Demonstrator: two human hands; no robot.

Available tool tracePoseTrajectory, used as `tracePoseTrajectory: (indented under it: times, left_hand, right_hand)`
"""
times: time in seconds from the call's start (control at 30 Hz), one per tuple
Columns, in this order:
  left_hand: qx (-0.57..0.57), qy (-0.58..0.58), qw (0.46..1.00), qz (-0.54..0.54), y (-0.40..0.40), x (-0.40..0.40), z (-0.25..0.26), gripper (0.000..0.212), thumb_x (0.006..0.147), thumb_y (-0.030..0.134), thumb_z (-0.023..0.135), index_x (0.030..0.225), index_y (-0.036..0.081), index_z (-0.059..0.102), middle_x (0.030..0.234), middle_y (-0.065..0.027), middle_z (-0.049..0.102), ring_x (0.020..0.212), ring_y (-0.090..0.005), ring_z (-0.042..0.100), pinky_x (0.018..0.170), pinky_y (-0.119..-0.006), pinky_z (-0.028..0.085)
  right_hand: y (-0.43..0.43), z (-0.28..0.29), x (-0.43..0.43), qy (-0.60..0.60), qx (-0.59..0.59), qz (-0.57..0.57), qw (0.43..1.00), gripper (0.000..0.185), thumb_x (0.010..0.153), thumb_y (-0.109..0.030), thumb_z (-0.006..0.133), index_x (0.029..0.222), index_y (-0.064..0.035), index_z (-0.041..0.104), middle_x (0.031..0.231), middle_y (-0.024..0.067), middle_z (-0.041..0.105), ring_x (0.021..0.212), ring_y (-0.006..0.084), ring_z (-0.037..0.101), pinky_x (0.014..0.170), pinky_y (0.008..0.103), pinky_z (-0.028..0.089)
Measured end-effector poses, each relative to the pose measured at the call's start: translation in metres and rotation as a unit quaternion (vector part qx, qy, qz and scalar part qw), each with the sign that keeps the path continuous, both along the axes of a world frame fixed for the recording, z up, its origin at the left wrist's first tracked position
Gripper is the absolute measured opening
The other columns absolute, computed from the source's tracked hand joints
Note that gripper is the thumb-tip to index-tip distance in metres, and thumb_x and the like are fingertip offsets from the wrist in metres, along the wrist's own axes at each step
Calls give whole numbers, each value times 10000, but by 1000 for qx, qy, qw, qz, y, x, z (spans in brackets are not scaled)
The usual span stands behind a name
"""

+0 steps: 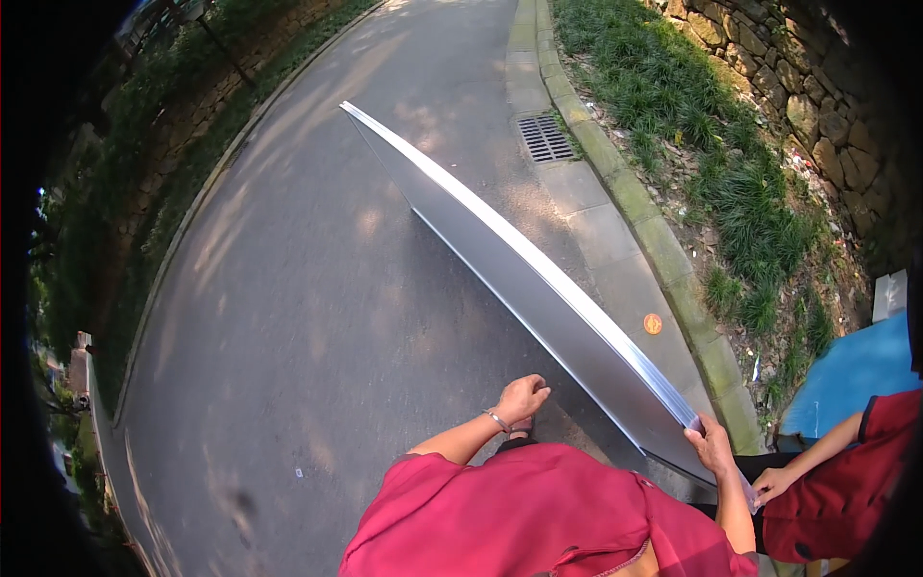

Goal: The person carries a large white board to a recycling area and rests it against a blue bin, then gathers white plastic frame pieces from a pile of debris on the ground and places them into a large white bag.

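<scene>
A long flat panel [505, 263] with a grey face and a bright silver edge stretches away diagonally to the upper left. It is held on edge, tilted. My right hand [710, 443] grips its upper edge close to the near end, where thin layers show. My left hand [523, 397], with a bracelet at the wrist, hangs left of the panel with fingers curled and nothing visible in it. Beyond my right hand, a co-worker's hand [775, 483] is at the panel's near end. Whether the panel's lower edge touches the road cannot be made out.
The asphalt road [288, 303] runs ahead and curves. Along the right lie a mossy kerb [652, 241], a drain grate [546, 138] and an orange round marker [652, 324]. Past a grass strip [750, 231] rises a stone wall [800, 108]. A blue surface [858, 375] is beside the co-worker.
</scene>
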State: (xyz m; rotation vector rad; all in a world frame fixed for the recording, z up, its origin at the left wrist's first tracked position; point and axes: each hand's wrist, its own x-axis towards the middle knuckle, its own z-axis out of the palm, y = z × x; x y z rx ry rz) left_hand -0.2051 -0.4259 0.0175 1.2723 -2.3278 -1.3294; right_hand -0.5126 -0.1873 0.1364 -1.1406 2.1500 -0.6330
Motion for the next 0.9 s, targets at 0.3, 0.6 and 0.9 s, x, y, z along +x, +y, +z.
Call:
tracePoseTrajectory:
  times: [0.3, 0.6, 0.9]
  left_hand:
    - [324, 206, 864, 325, -108, 35, 8, 279, 816, 248, 593, 981, 30, 539, 795, -55, 595, 652, -122, 567, 532, -219, 458]
    - [353, 358, 786, 360, -200, -53, 47, 575, 833, 326, 554, 1230, -13, 313, 1094, -139, 468, 977, -286, 504, 752, -510, 445]
    - [318, 279, 814, 399, -210, -64, 61, 277, 817, 134, 545, 1014, -40, 456, 832, -103, 518, 723, -233, 550, 606, -429, 481]
  right_hand:
    - [-6, 0, 15, -4, 41, -70, 997, 412, 678, -252, 692, 977, 10, 583, 786, 150, 564, 734, 251, 545, 671, 332, 431]
    - [-2, -3, 26, 65, 13, -64, 996, 387, 664, -305, 688, 914, -21, 611, 771, 118, 547, 791, 269, 512, 748, 350, 384]
    - [-2, -1, 22, 99, -35, -31, 994, 355, 661, -321, 696, 863, -41, 612, 734, 93, 554, 763, 265, 508, 752, 369, 378]
